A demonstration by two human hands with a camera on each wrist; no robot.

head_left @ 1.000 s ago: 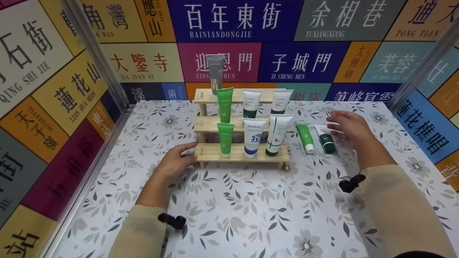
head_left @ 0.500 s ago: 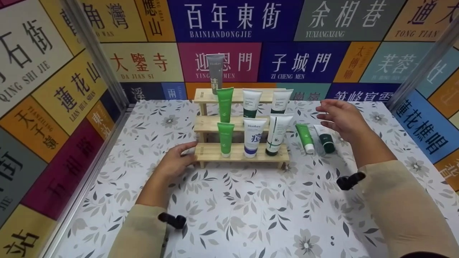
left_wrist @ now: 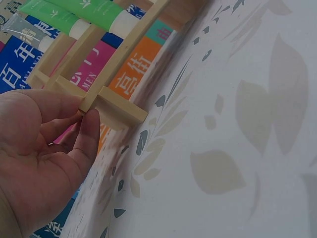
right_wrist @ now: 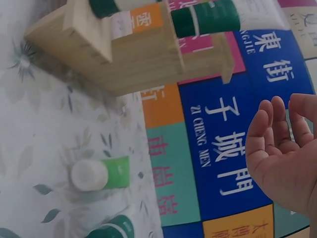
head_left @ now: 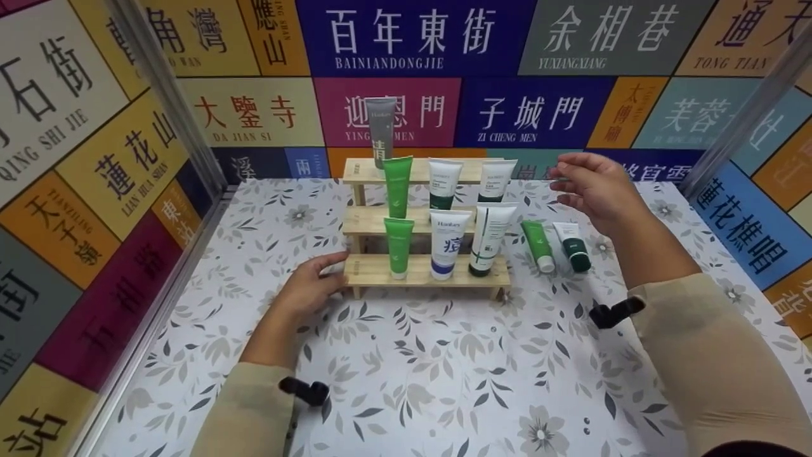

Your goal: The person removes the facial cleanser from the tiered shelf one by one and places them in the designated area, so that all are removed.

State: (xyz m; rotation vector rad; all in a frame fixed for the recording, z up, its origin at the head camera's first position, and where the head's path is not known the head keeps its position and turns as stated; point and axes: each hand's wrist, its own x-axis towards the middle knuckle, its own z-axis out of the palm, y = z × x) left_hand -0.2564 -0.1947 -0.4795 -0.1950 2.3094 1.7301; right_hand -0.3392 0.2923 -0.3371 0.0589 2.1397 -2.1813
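The wooden stand [head_left: 420, 220], bearing upright tubes [head_left: 451, 244], is in the head frame's centre; the left grip [head_left: 311, 285] pinches its lower left end; at upper right the right grip [head_left: 599, 190] hangs relaxed, loosely bent, near two lying tubes [head_left: 538, 246] on the surface [head_left: 419, 381].

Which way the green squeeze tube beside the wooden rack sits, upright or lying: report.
Lying down: the green squeeze tube rests along the floral tabletop, white cap at its near end.
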